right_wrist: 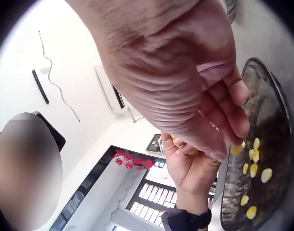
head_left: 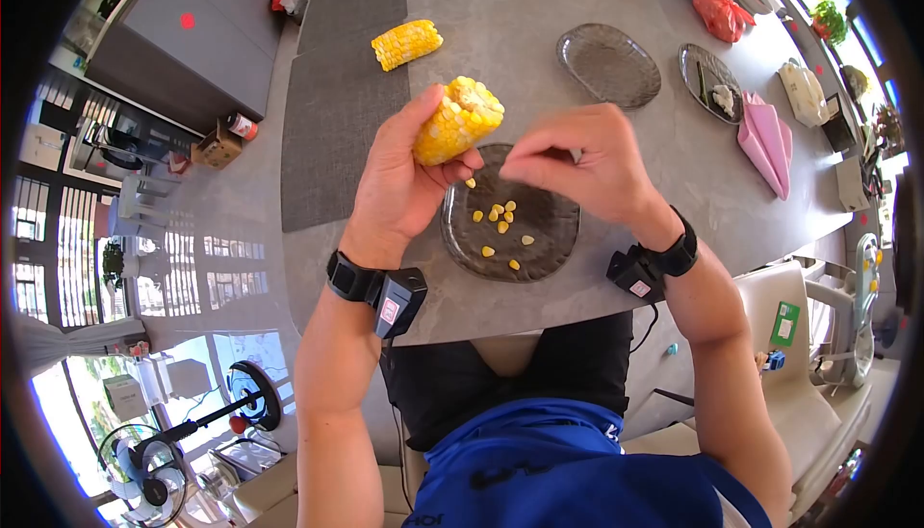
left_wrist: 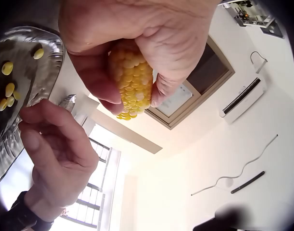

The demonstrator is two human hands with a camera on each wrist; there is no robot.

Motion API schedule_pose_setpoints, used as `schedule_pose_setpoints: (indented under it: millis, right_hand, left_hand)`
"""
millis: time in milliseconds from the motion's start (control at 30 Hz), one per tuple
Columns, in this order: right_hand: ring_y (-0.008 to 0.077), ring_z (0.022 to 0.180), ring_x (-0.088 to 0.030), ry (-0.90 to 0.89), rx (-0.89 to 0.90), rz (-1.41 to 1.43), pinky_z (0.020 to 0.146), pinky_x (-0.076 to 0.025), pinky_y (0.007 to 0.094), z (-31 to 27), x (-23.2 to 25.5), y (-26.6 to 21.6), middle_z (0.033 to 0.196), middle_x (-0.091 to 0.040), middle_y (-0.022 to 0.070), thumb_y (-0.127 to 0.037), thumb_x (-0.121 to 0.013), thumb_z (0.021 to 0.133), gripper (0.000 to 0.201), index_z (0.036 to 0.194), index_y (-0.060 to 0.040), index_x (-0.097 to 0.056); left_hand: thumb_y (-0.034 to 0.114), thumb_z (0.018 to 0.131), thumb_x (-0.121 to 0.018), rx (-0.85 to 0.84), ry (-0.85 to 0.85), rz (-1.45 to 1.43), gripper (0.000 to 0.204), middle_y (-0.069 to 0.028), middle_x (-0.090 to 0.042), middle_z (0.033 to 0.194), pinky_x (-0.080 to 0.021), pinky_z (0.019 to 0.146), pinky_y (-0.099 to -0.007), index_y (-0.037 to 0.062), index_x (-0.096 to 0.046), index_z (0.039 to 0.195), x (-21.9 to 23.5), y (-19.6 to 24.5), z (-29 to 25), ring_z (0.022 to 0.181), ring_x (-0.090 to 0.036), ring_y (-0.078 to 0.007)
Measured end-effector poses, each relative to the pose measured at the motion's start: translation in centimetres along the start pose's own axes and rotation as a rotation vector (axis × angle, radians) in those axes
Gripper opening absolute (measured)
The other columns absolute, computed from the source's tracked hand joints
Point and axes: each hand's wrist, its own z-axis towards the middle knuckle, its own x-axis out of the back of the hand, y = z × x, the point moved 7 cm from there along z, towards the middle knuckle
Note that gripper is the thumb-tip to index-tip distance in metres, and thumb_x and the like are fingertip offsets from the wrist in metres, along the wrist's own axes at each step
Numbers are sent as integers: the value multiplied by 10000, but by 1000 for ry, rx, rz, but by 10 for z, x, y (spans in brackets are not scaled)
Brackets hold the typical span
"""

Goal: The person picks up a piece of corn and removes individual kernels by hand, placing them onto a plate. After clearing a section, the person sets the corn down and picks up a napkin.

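My left hand (head_left: 393, 181) grips a piece of yellow corn cob (head_left: 452, 133) between thumb and fingers, its cut end facing up and away. Right of it, my right hand (head_left: 595, 164) hovers over the dark plate (head_left: 544, 239), fingers curled and thumb near the index fingertip. Nothing shows between these fingertips in the left wrist view. Several loose corn kernels (head_left: 502, 227) lie on the plate, and a single kernel (head_left: 470, 182) shows just below the left fingers. The second corn piece (head_left: 406, 45) lies at the edge of the grey table runner (head_left: 332, 133).
Farther back stand a dark oval plate (head_left: 608, 64) and another plate (head_left: 695, 58) with some food. A pink cloth (head_left: 765, 148) lies at the right edge of the table, with a red plastic bag (head_left: 722, 18) behind. My lap is at the near table edge.
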Motion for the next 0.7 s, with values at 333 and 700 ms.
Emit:
schedule_pose_setpoints:
  millis: [333, 700]
  right_hand:
    - [91, 667, -618, 242, 13, -14, 591, -480, 249, -3, 7, -4, 812, -691, 40, -87, -873, 831, 189, 974, -19, -771]
    - [109, 668, -621, 133, -209, 87, 621, -494, 265, -3, 5, 14, 802, -713, 68, -61, -776, 913, 89, 971, 5, -776]
  left_hand:
    - [298, 1040, -662, -79, -46, 219, 323, -40, -734, 975, -491, 581, -222, 26, -725, 1202, -14, -1, -3, 683, -613, -88]
    - [306, 1006, -721, -67, 26, 420, 314, 6, -727, 958, -509, 615, -202, 53, -753, 1188, -9, 5, -3, 763, -620, -32]
